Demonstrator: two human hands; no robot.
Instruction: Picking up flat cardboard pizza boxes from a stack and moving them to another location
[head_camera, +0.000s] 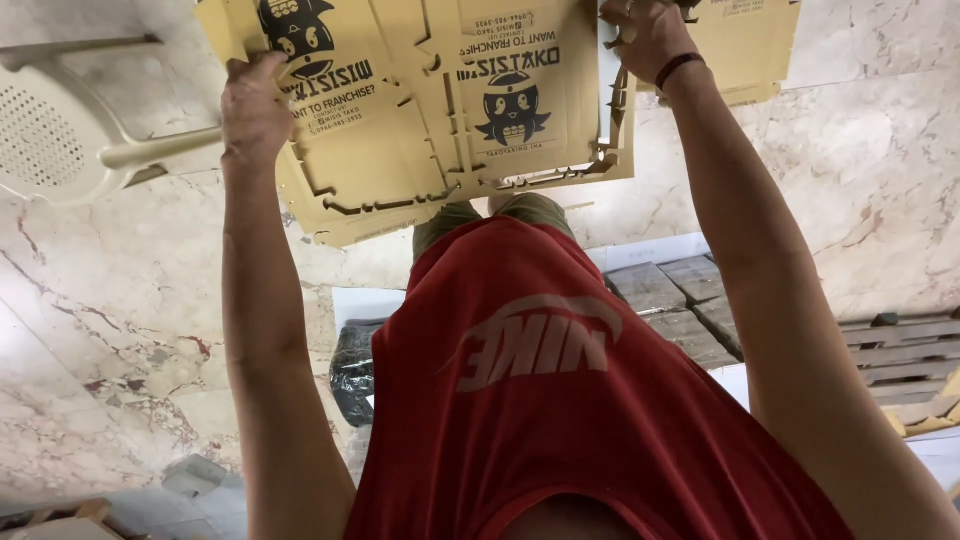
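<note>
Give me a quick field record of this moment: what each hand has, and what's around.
left hand: grips the left edge of the flat die-cut cardboard sheet
right hand: grips the sheet's right edge, dark wristband on the wrist
sheet: tan, unfolded, printed cartoon figures, cut slots and tabs
clothing: red sleeveless shirt
floor: marble tiles
nearby: white plastic chair, second cardboard sheet, wrapped grey bundles
</note>
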